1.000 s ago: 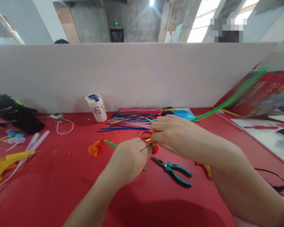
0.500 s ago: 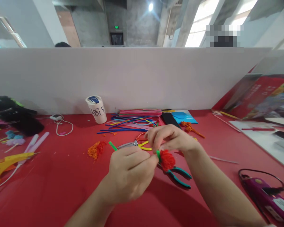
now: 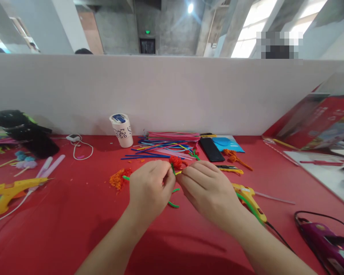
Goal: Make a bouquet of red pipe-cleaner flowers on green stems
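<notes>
My left hand (image 3: 150, 189) is closed, thumb and forefinger pinching the green stem just under a red fuzzy pipe-cleaner flower (image 3: 176, 162). Past its knuckles on the left pokes a green pipe-cleaner end (image 3: 126, 178). My right hand (image 3: 208, 187) is also closed, its fingertips pinched together right beside the stem. A long green pipe cleaner (image 3: 250, 206) comes out from behind the right wrist and seems to run to those fingers; its middle is hidden. Short green pieces (image 3: 173, 205) show between the hands, partly covered.
Orange and red fuzz clippings (image 3: 119, 178) lie left of my hands. Behind are pipe cleaners (image 3: 163, 146), a phone (image 3: 211, 149) and a white cup (image 3: 122, 130). Yellow glue guns (image 3: 15, 191) lie on both sides. A purple corded device (image 3: 322, 240) sits at the right.
The flower has moved away from me and left, and its head now points up and away. My right hand has come down beside the left. The teal-handled pliers are no longer visible.
</notes>
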A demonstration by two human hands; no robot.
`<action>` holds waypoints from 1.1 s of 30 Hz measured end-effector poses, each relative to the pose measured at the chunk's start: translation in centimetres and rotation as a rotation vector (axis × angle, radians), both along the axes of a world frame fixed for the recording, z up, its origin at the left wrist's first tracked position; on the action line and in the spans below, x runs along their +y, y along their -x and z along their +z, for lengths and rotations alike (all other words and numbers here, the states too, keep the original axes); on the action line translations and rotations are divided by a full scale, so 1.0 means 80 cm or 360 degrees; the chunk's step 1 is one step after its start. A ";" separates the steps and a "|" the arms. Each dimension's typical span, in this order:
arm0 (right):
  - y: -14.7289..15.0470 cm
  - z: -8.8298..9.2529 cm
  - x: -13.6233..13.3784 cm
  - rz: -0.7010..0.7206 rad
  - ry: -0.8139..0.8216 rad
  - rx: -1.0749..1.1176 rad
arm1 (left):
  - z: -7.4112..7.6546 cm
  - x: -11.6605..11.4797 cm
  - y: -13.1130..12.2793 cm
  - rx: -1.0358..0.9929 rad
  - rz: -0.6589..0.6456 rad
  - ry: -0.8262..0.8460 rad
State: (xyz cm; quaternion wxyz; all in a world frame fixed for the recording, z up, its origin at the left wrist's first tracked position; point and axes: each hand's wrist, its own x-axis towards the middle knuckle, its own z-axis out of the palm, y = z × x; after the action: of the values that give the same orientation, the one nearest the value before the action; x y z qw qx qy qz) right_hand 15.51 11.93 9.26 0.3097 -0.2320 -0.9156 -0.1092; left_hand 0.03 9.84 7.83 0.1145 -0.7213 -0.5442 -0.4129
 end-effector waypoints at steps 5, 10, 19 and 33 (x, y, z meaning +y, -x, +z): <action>0.000 0.036 0.003 -0.0026 -0.0268 -0.0588 | -0.002 0.005 0.009 0.0250 -0.0220 0.0336; -0.008 0.085 0.028 0.0243 0.0111 -0.0814 | 0.010 0.003 0.014 0.0068 -0.0719 0.0591; -0.006 0.044 0.082 0.0914 0.1588 0.0080 | 0.027 -0.018 0.015 -0.0365 -0.0761 0.0153; 0.027 -0.010 0.000 0.0130 0.0546 0.0636 | 0.017 -0.006 0.011 -0.0432 -0.0028 0.0019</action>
State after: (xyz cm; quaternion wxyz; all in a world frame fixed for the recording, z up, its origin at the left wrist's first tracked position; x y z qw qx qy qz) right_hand 13.37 11.92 8.44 0.4446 -0.2610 -0.8500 0.1081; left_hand -0.87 9.39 9.15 0.0319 -0.6643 -0.5508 -0.5043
